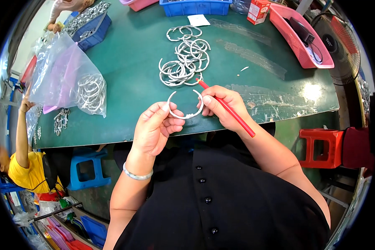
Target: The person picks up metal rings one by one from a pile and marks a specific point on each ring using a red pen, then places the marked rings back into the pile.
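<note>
Between my two hands, near the table's front edge, is a silver open cuff bangle (189,116) with its gap facing away from me. My left hand (153,127) pinches its left side between thumb and fingers. The fingers of my right hand (224,106) are closed round a red pencil (229,109), its tip pointing up and left; they also touch the bangle's right side. Just beyond lies a loose pile of similar silver bangles (181,71), stretching away from me over the green table (133,83).
At left a clear plastic bag (56,68) holds more bangles; a person in yellow (28,166) reaches up to it. Behind are blue bins (96,33) of metal parts. A pink basket (293,41) and a fan (333,43) stand at right. Blue (87,168) and red stools (321,148) flank me.
</note>
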`<action>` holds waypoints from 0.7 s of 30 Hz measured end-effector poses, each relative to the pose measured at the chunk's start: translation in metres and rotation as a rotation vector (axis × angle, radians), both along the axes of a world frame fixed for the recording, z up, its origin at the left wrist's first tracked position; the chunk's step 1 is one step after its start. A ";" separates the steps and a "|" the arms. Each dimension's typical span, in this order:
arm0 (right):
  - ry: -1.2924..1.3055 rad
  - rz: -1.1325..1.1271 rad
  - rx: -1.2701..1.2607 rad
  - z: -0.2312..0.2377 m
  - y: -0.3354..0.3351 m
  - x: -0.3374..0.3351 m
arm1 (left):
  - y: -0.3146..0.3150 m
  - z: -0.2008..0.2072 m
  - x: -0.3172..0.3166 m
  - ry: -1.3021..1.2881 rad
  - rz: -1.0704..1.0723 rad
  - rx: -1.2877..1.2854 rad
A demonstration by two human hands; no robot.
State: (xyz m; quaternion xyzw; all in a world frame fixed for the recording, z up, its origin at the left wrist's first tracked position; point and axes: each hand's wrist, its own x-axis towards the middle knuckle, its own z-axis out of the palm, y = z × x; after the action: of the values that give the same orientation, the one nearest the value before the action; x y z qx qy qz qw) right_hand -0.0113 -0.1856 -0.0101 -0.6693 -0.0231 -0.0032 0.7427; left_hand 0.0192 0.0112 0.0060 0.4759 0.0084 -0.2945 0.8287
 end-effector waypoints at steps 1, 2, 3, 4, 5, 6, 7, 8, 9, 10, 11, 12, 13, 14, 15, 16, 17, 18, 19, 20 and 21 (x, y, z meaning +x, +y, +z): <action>0.007 0.006 -0.012 0.001 0.000 0.000 | 0.000 -0.002 0.000 -0.030 0.007 0.023; 0.014 0.013 -0.025 0.002 -0.001 -0.001 | -0.001 -0.004 -0.001 -0.059 0.014 0.045; -0.033 0.028 -0.039 0.002 -0.001 -0.001 | -0.002 -0.007 -0.001 -0.090 0.021 0.068; -0.079 0.043 -0.053 0.001 -0.001 -0.002 | -0.002 -0.010 -0.001 -0.087 0.031 0.067; -0.127 0.059 -0.067 0.001 0.000 -0.002 | -0.003 -0.013 0.000 -0.085 0.041 0.067; -0.166 0.036 -0.056 -0.003 0.002 -0.004 | -0.004 -0.015 -0.001 -0.079 0.047 0.066; -0.216 0.047 -0.061 -0.004 0.002 -0.006 | -0.004 -0.015 -0.003 -0.083 0.042 0.061; -0.266 0.059 -0.065 -0.001 0.004 -0.009 | -0.003 -0.016 -0.004 -0.086 0.038 0.055; -0.321 0.071 -0.069 0.000 0.005 -0.008 | -0.003 -0.016 -0.003 -0.095 0.034 0.051; -0.346 0.068 -0.087 -0.001 0.005 -0.008 | -0.003 -0.016 -0.001 -0.094 0.031 0.051; -0.358 0.061 -0.096 0.000 0.006 -0.007 | -0.003 -0.017 0.000 -0.092 0.027 0.051; -0.369 0.054 -0.106 0.002 0.008 -0.007 | -0.003 -0.016 0.001 -0.090 0.023 0.049; -0.380 0.047 -0.116 0.003 0.010 -0.007 | -0.003 -0.016 0.001 -0.089 0.016 0.037; -0.427 0.030 -0.183 0.002 0.011 -0.006 | -0.002 -0.016 0.002 -0.088 0.009 0.024; -0.439 0.045 -0.218 0.003 0.012 -0.006 | -0.002 -0.016 0.002 -0.087 0.003 0.011; -0.451 0.060 -0.253 0.005 0.012 -0.006 | -0.002 -0.017 0.002 -0.085 -0.001 -0.004; -0.463 0.075 -0.288 0.007 0.013 -0.006 | -0.001 -0.017 0.002 -0.083 -0.005 -0.020; -0.447 0.072 -0.296 0.009 0.015 -0.006 | -0.001 -0.018 0.002 -0.081 -0.010 -0.036; -0.407 0.048 -0.255 0.012 0.017 -0.005 | -0.001 -0.017 0.002 -0.079 -0.020 -0.029; -0.368 0.024 -0.214 0.014 0.020 -0.004 | -0.001 -0.015 0.002 -0.077 -0.028 -0.021; -0.329 0.002 -0.173 0.016 0.022 -0.004 | -0.001 -0.014 0.002 -0.075 -0.035 -0.015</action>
State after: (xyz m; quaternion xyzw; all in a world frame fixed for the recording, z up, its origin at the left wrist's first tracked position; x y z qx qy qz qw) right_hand -0.0153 -0.1641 0.0064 -0.7210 -0.1450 -0.1097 0.6686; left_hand 0.0216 0.0104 -0.0078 0.4806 -0.0331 -0.2911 0.8265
